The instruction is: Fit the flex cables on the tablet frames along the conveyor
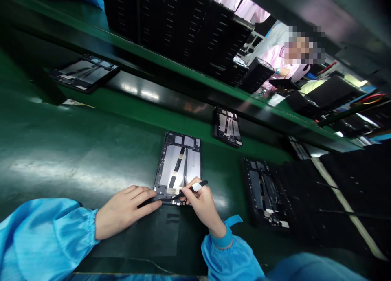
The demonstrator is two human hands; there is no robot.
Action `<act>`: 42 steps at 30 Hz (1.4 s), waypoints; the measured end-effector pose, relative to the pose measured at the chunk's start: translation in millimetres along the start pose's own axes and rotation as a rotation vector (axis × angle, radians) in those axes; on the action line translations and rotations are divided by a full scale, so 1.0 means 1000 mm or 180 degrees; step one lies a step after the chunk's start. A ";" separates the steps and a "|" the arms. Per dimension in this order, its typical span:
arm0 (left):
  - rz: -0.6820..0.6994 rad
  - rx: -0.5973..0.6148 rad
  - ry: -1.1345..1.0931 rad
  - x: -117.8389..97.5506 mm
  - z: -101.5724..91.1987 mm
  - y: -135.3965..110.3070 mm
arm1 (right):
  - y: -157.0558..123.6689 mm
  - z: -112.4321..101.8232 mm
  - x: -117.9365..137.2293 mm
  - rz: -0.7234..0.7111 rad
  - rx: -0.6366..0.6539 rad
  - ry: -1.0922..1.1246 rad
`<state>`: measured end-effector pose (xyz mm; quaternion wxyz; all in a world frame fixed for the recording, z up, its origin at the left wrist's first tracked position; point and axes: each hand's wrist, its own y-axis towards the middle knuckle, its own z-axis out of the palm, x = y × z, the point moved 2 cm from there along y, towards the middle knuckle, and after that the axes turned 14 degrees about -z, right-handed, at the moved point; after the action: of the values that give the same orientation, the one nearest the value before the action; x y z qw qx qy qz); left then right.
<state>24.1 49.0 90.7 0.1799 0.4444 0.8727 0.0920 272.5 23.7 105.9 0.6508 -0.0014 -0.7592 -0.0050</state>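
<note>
An opened tablet (180,163), its back cover off and its silver inner plate and black ribbon cables showing, lies on the green bench in front of me. My left hand (124,209) rests flat beside its near left corner, fingertips touching the edge. My right hand (201,203) pinches a thin black tool (191,189) with a white band. The tool's tip points at the tablet's near edge. Both of my sleeves are blue.
More opened tablets lie around: one at the back left (84,73), one on the dark conveyor strip (227,128), one at the right (267,193). Black trays (189,24) stand stacked behind the green rail. A person in pink (279,61) works beyond them.
</note>
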 end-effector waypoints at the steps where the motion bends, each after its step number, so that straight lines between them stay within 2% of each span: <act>1: 0.0013 0.0016 0.0052 -0.001 0.000 0.000 | 0.000 0.000 0.000 -0.0008 0.0009 -0.0011; 7: 0.0008 0.0097 0.0310 -0.004 -0.001 0.001 | -0.001 0.000 0.000 -0.0116 0.0057 -0.0088; 13: -0.0066 -0.0002 0.0130 -0.004 0.000 0.003 | 0.000 0.000 0.001 -0.0140 0.0113 -0.0118; 19: -0.0168 0.0122 0.0308 -0.016 -0.001 0.015 | 0.001 0.001 0.004 -0.0225 0.0118 -0.0176; 22: -0.0141 0.0164 0.0272 -0.013 -0.001 0.014 | -0.001 0.000 0.002 -0.0250 0.0081 -0.0131; 24: -0.0077 0.0162 0.0066 -0.006 -0.002 0.010 | -0.002 -0.004 -0.003 -0.0394 -0.0244 -0.0174; 27: -0.0034 0.0030 -0.0161 0.002 -0.006 0.008 | -0.001 -0.014 -0.014 -0.0698 -0.1310 -0.0335; 29: -0.0053 -0.0133 -0.0195 0.000 -0.007 0.013 | 0.004 -0.016 -0.022 -0.0684 -0.1756 -0.0114; 31: 0.0028 -0.0313 -0.0129 -0.007 -0.004 0.022 | 0.012 -0.011 -0.025 -0.0642 -0.1786 0.0203; 34: 0.0172 -0.0473 0.0252 -0.009 0.006 0.042 | 0.029 0.004 -0.024 -0.0734 -0.1510 0.0430; 37: 0.0003 -0.0405 0.0664 0.019 0.014 0.070 | 0.049 0.010 -0.024 -0.0898 -0.1384 0.0485; 39: -0.0091 -0.0518 0.0829 0.056 0.013 0.093 | 0.064 0.002 -0.028 -0.1050 -0.1573 0.0366; 42: -0.0365 -0.0919 0.1055 0.127 0.001 0.127 | 0.085 -0.031 -0.040 -0.1075 -0.1984 0.0117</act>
<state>50.3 226.2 100.8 0.1008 0.3425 0.8920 0.2773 309.7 108.5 71.9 0.6227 -0.0744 -0.6989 -0.3440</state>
